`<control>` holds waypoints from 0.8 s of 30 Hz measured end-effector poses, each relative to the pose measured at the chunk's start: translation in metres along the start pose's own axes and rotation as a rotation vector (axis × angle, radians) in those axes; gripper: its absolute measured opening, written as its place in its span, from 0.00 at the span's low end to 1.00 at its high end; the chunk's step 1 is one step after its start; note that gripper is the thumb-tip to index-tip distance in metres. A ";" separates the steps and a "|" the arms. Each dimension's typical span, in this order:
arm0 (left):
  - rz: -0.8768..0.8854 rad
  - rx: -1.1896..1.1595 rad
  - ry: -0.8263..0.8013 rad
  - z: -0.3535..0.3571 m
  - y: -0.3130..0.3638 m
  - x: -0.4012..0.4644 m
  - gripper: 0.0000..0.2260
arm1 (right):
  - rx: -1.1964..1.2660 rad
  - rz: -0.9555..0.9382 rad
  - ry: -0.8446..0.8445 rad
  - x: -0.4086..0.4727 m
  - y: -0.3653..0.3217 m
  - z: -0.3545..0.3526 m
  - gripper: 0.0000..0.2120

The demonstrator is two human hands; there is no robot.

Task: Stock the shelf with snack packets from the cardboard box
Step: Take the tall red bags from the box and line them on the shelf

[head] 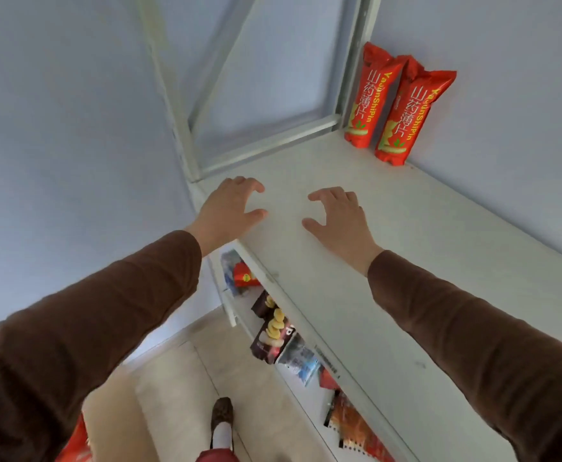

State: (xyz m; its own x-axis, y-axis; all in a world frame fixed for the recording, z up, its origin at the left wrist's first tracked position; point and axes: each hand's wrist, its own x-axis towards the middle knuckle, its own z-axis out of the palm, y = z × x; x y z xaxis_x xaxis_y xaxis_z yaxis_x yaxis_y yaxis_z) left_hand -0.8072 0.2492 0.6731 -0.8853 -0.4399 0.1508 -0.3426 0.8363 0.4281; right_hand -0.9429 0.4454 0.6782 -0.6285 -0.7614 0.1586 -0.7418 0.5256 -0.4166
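- A view from the person's head looks down along both arms in brown sleeves, reaching over the top board of a white metal shelf (389, 261) that stands against a pale blue wall.
- The left hand (231, 208) hovers at the shelf's near left corner, fingers spread and loosely curved, holding nothing; whether the fingertips touch the board I cannot tell.
- The right hand (337, 218) is just beside it, further in over the board, also spread with loosely curved fingers and holding nothing; the two thumbs point toward each other with a bare patch of board between them.
- Two tall red snack packets (397, 118) with yellow and white lettering stand upright at the shelf's far corner, against the wall; they touch one another side by side and are well apart from both hands, beyond the right hand.
- Below the shelf's front edge, a lower level holds more packets; a small red packet (244, 275) lies near the left end, a dark packet printed with yellow crisps (271, 331) sits further along, then a silver and blue packet (301, 361), then an orange packet (356, 425) toward the right.
- On the pale floor below, a brown shoe (222, 415) shows close to the shelf's foot; a red shape at the bottom left edge is too cropped to identify.
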 end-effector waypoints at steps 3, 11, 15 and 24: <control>-0.074 0.031 0.050 -0.022 -0.017 -0.074 0.20 | 0.017 -0.127 -0.058 -0.028 -0.047 0.016 0.21; -0.336 0.088 0.110 -0.069 -0.089 -0.275 0.20 | 0.037 -0.379 -0.209 -0.116 -0.190 0.088 0.22; -0.462 0.062 0.101 -0.085 -0.132 -0.402 0.20 | 0.055 -0.433 -0.330 -0.186 -0.263 0.143 0.22; -0.778 -0.019 -0.014 -0.099 -0.234 -0.664 0.20 | 0.015 -0.379 -0.648 -0.351 -0.391 0.266 0.27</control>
State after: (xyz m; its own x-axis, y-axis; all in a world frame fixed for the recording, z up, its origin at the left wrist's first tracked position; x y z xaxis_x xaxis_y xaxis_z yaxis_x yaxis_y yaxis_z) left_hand -0.1080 0.3133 0.5614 -0.3966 -0.8935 -0.2108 -0.8615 0.2829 0.4216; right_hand -0.3701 0.4060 0.5476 -0.0639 -0.9627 -0.2630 -0.8740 0.1812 -0.4509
